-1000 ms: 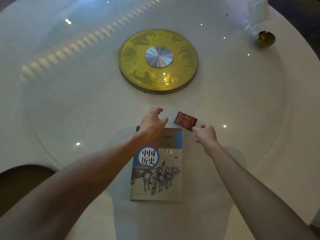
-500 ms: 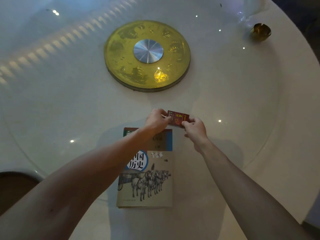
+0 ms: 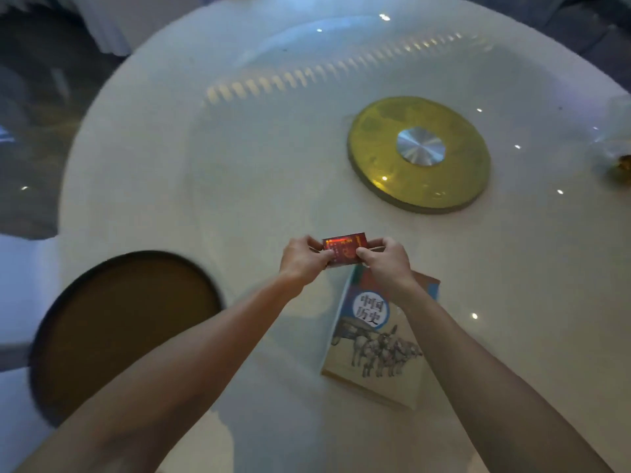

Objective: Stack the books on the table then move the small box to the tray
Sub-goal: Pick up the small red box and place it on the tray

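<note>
Gripping the small red box (image 3: 345, 249) from both ends now, the left hand (image 3: 304, 259) pinching its left edge and the right hand (image 3: 384, 259) pinching its right edge, fingers (image 3: 363, 253) curled tight against the cardboard. It's up off the counter (image 3: 239, 172), held level in the air just beyond the far end of the books (image 3: 375, 339). Both bare forearms reach in from the near side, almost mirror images of each other.

Down below the right wrist, the books lie flat, a cover with horses and a white circle of Chinese characters facing up, tilted a little with the far end leaning left. How many sit under that top cover, I can't tell from this angle.

Off to the left, near the counter's edge, there's the round brown tray (image 3: 126, 332) with its dark rim, well apart from the box. Further out on the right sits a big gold disc (image 3: 379, 165) with a silver hub at its centre. At the far right edge there's a small gold-coloured object (image 3: 623, 169), blurred. Ceiling lights glint off the glossy white surface.
</note>
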The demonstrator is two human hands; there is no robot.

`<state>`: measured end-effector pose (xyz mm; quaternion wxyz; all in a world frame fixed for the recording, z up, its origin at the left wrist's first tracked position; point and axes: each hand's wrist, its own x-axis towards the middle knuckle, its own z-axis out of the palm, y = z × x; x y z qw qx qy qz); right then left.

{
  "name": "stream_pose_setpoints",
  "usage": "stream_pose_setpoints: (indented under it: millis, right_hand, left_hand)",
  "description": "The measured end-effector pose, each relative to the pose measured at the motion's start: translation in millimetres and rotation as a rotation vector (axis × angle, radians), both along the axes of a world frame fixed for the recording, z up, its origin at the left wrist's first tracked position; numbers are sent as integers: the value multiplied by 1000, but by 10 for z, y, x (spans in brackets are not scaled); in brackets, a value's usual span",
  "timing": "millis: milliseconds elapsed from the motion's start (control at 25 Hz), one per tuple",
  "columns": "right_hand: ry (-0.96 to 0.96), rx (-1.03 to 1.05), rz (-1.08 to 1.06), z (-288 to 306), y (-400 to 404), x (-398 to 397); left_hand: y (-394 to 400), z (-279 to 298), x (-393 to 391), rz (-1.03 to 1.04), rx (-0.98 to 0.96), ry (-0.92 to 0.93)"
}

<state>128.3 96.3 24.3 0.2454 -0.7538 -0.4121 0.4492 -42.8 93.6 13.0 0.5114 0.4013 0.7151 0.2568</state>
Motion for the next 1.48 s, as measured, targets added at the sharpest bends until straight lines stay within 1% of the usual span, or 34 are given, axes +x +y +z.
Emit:
stream_pose_setpoints:
  millis: [120, 240, 360, 560, 680, 800, 920, 1120, 1200, 1320, 1480]
  right_hand:
    - [-26, -6, 193, 5, -99, -885]
    - [-39, 3, 349, -26, -272, -1701]
    - [-66, -21, 487, -111, -475, -2305]
    - [-120, -92, 671, -351, -881, -3031]
    - [-131, -135, 739, -465, -1073, -3253]
    - [-128, -165, 740, -568, -1191, -3366]
    - [-155, -179, 752, -602, -1227, -3405]
    - [-138, -222, 757, -662, -1222, -3378]
    - [-126, -236, 756, -684, -1226, -3362]
    - [-111, -242, 745, -640, -1221, -3345]
    - [-95, -263, 761, -602, -1234, -3315]
  left_hand:
    - [-374, -23, -894, 168, -15, -38]
    - [-779, -61, -1661, 298, -1, -11]
    - [-1166, -142, -2201, 384, -7, 74]
    - [-1834, -398, -2825, 499, -82, 84]
    - [-2113, -539, -2985, 545, -139, 71]
    - [-2268, -705, -3054, 553, -186, 12]
    - [-2320, -794, -3064, 566, -206, -31]
    - [-2281, -837, -3052, 544, -196, -75]
    - [-2263, -844, -3050, 522, -191, -57]
    - [-2237, -765, -3050, 483, -170, 24]
    - [-2249, -753, -3054, 472, -196, 26]
